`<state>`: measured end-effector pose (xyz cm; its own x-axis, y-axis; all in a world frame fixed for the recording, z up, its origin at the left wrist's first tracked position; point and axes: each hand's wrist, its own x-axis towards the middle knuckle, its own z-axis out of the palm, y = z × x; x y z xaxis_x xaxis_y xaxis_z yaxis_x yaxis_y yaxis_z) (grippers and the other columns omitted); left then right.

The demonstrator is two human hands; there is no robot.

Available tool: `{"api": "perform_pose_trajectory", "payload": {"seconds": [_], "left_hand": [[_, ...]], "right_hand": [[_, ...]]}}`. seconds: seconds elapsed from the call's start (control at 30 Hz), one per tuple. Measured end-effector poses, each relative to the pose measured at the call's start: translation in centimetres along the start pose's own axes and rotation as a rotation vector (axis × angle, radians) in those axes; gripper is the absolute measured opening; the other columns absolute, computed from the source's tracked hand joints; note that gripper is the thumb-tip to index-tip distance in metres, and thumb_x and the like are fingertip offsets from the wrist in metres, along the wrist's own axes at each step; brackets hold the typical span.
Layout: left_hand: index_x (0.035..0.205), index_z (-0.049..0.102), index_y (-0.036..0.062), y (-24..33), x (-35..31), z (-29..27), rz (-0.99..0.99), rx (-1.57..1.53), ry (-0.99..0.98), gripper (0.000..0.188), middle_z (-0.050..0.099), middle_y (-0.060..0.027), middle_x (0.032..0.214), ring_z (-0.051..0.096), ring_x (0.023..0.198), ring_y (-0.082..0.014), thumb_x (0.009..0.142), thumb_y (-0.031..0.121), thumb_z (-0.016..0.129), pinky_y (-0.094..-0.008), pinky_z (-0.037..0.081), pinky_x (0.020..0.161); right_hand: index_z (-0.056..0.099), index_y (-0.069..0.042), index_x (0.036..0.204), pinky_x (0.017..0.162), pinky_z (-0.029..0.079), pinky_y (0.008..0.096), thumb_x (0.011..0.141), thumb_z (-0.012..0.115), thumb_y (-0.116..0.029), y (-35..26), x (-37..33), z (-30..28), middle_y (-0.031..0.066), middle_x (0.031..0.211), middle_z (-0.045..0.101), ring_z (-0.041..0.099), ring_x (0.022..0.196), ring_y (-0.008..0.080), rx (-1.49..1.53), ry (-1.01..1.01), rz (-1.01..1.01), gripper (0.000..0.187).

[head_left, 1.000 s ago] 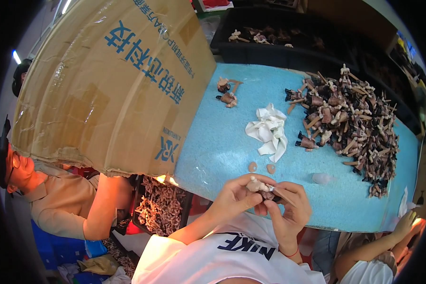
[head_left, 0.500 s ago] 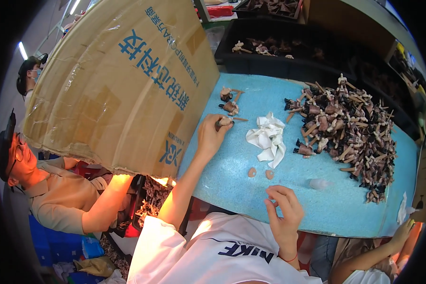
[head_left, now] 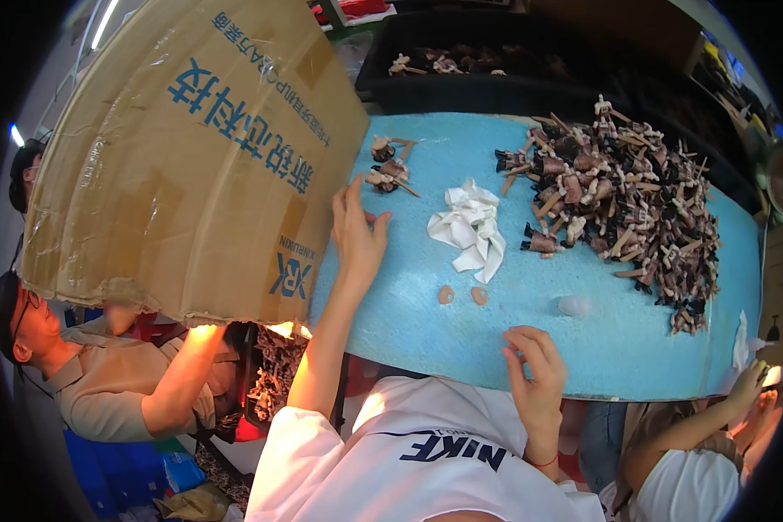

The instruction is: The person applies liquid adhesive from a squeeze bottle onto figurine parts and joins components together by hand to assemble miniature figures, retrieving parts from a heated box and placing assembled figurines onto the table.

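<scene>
My left hand (head_left: pixel 358 233) is beside the cardboard sheet, thumb apart from the fingers, and nothing shows in it. Just past its fingertips lie two small doll-like figures, one (head_left: pixel 383 150) farther off and one (head_left: pixel 390 177) nearer, brown and dark with thin tan sticks. Over the near table edge my right hand (head_left: pixel 538 372) hovers with loosely bent fingers and a gap at the thumb, holding nothing visible. Two small flesh-coloured pieces (head_left: pixel 445 295) lie between my hands. Beyond them is a crumpled white cloth (head_left: pixel 470 230).
Many similar figures form a large pile (head_left: pixel 618 209) on the right of the blue table (head_left: pixel 391 331). A small whitish translucent piece (head_left: pixel 574 305) lies nearer me. A tall cardboard sheet (head_left: pixel 191 174) walls the left; a black bin (head_left: pixel 461 91) stands behind. People sit on both sides.
My left hand has let go of a small figure by the other two and drawn back slightly. My right hand's fingers have shifted a little. The whole view has moved.
</scene>
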<state>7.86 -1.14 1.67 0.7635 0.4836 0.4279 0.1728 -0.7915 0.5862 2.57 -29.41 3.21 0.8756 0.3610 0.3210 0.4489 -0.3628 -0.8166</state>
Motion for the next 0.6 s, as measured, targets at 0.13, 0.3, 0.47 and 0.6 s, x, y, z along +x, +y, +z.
{"api": "perform_pose_trajectory", "payload": {"seconds": [0.13,0.3,0.47,0.6], "left_hand": [[0.116,0.048,0.0013,2.1,-3.2,-1.1,0.118,-0.081,0.01,0.045,0.049,-0.0146,0.107,0.056,0.069,-0.0195,0.074,-0.001,0.062,-0.03,0.046,0.059],[0.105,0.057,0.0003,5.0,-6.4,-2.0,0.147,-0.204,-0.073,0.031,0.054,-0.0114,0.101,0.057,0.07,-0.0178,0.075,-0.004,0.06,-0.0234,0.045,0.05],[0.1,0.061,0.0016,7.4,-7.7,-1.6,0.221,-0.33,-0.207,0.028,0.057,-0.0096,0.093,0.059,0.068,-0.0161,0.073,-0.006,0.061,-0.0235,0.047,0.048],[0.095,0.061,0.002,9.6,-6.9,0.2,0.382,-0.337,-0.295,0.027,0.058,-0.0097,0.094,0.058,0.079,-0.0239,0.069,-0.001,0.065,-0.0311,0.05,0.061]], "right_hand": [[0.06,0.001,0.09,0.061,0.047,0.0315,0.073,0.061,0.006,0.5,-0.4,-1.1,0.0128,0.089,0.059,0.059,0.074,0.0268,-0.036,0.064,0.058,0.018],[0.061,0.001,0.088,0.059,0.047,0.0302,0.074,0.06,0.006,1.3,-0.7,-2.2,0.0133,0.086,0.06,0.06,0.071,0.0252,-0.125,0.144,0.064,0.014],[0.061,0.001,0.086,0.055,0.044,0.0255,0.075,0.059,0.006,2.1,-0.5,-4.9,0.0111,0.083,0.061,0.058,0.067,0.0186,-0.229,0.273,0.101,0.012],[0.061,0.002,0.086,0.055,0.046,0.028,0.076,0.059,0.004,2.1,-0.5,-6.5,0.0125,0.084,0.061,0.059,0.069,0.0232,-0.307,0.314,0.137,0.011]]}}
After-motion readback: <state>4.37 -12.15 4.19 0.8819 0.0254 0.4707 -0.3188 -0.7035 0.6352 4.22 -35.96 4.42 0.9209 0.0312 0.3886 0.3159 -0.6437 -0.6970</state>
